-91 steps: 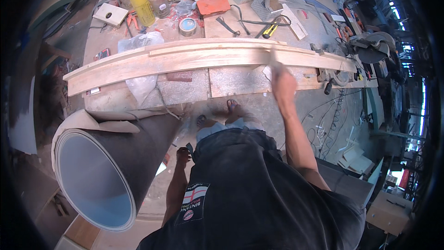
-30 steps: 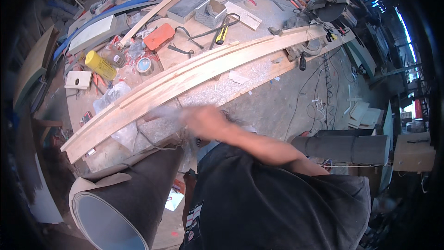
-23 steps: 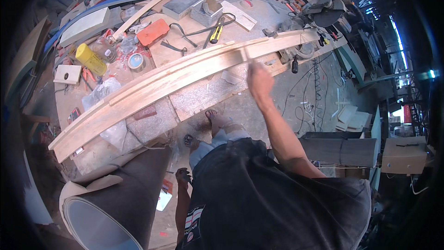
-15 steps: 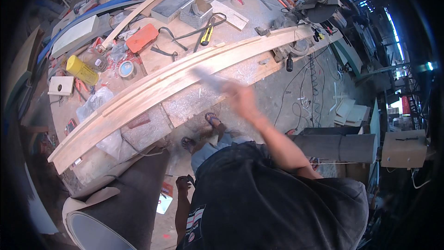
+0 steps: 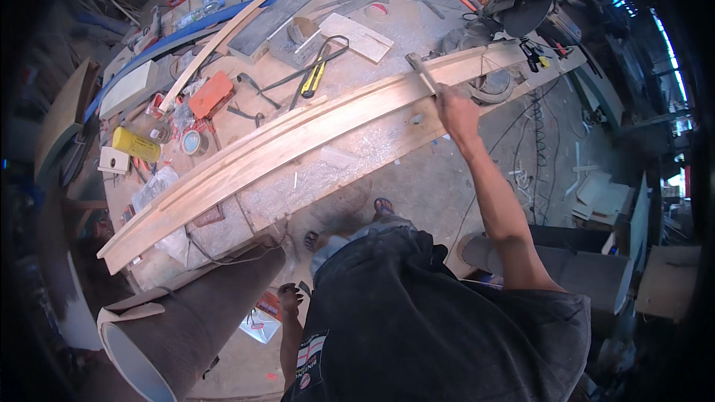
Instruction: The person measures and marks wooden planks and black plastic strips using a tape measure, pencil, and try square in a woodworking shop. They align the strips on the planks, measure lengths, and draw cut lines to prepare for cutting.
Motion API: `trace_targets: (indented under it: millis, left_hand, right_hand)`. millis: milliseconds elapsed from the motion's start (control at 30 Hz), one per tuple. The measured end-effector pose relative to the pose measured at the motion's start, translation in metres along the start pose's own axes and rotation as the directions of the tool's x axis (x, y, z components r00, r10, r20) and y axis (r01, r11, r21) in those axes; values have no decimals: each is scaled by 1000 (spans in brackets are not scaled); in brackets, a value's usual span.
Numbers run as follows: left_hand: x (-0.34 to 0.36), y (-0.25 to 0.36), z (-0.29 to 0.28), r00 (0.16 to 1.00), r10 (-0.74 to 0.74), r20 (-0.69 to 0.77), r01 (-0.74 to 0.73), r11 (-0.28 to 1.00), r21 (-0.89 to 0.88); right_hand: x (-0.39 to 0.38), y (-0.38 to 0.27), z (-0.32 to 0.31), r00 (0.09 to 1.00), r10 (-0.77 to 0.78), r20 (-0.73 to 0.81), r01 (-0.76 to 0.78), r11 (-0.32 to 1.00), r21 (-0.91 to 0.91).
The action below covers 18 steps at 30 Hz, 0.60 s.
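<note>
My right hand (image 5: 457, 112) is closed round a slim, pale-handled brush-like tool (image 5: 424, 72), whose darker head reaches the far edge of a long, pale wooden strip (image 5: 298, 140) with narrower battens along it. The strip lies diagonally along the front of the cluttered workbench (image 5: 351, 152). My left hand (image 5: 290, 298) hangs low at my left side, fingers curled by a small dark object that I cannot make out. Beyond the strip lie a yellow cutter (image 5: 315, 78), an orange case (image 5: 211, 95), a tape roll (image 5: 193, 142) and a yellow canister (image 5: 135, 144).
A big dark roll of sheet (image 5: 194, 316) stands at lower left, another roll (image 5: 566, 268) lies at right beside a cardboard box (image 5: 666, 283). A cut-off saw (image 5: 530, 7) sits at the bench's far right. Cables (image 5: 538, 149) trail over the floor.
My right hand has swept back and forth along the strip with the tool, and is now farther right and higher than half a second ago. My left hand has stayed low. The view has shifted.
</note>
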<state>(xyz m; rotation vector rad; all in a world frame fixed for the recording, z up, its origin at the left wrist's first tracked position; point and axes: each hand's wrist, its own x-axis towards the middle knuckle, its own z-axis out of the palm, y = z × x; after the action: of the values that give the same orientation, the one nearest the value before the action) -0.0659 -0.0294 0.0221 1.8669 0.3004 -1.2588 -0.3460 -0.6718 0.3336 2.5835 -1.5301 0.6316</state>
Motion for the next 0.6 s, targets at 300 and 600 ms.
trace_targets:
  millis: [300,600]
  left_hand:
    - [-75,21,133,992,-28,-124,34,998,48]
    - [-108,-4,154,995,27,-95,-20,997,75]
  right_hand:
    - [36,14,-2,967,-256,10,241,923,300]
    - [24,44,-12,982,-174,-69,186,861,474]
